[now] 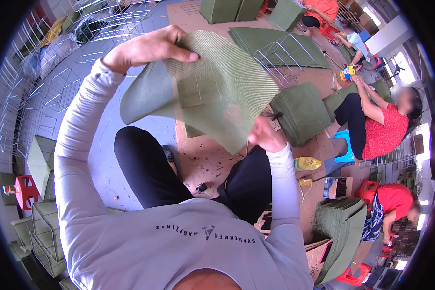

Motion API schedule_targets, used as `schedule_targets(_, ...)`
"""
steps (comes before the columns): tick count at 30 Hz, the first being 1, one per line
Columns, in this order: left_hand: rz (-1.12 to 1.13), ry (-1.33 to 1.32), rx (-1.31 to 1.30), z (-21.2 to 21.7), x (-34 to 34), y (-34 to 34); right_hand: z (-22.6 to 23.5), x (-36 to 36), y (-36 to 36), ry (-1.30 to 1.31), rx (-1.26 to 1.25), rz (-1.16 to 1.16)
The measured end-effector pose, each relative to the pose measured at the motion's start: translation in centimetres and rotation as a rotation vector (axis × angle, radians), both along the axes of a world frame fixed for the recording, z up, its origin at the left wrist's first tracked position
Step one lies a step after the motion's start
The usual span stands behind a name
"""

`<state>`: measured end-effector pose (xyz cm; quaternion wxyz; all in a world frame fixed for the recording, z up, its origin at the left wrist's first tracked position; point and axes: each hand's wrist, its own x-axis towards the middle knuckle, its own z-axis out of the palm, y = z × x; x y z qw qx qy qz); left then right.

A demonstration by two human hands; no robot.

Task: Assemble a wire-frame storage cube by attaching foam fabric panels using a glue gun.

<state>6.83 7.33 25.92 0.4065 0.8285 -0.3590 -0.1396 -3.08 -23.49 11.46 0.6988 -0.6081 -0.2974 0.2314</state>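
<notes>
A large green woven mesh sheet (227, 72), ribbed on its upper side, hangs bent in front of me above my knees. My left hand (152, 47) grips its upper left edge, with the thumb lying over the near face. At the lower right edge, the fingers of my right hand (268, 137) close on the sheet's border; part of them is hidden or blurred. Right beside that hand lies a stack of green sheets (304, 113) on brown board. A small dark object shows just above my right hand, too unclear to name.
Wire frames (48, 104) crowd the left side. Beyond the sheet are a flat green pile (280, 46) and green boxes (220, 9). A yellow bottle (307, 163) and a curved green stack (340, 237) stand on my right. A person in red (382, 123) sits nearby.
</notes>
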Motion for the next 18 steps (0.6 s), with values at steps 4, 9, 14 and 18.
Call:
schedule_targets(4, 0.094, -0.050, -0.008, -1.9, 0.3, -0.7, -2.3, -1.6, -1.0, 0.212, -0.055, -0.042)
schedule_targets(9, 0.087, 0.092, -0.070, -2.6, 1.1, -0.8, -2.9, -2.8, -0.7, 0.058, -0.055, 0.037)
schedule_targets(14, 0.132, 0.250, -0.085, -4.9, 2.1, 0.4, -5.3, -2.5, -0.6, -0.115, -0.347, -0.380)
schedule_targets(18, 0.007, 0.302, 0.104, -6.4, 2.4, 4.7, -4.5, -1.0, -3.5, -0.001, -0.254, -0.491)
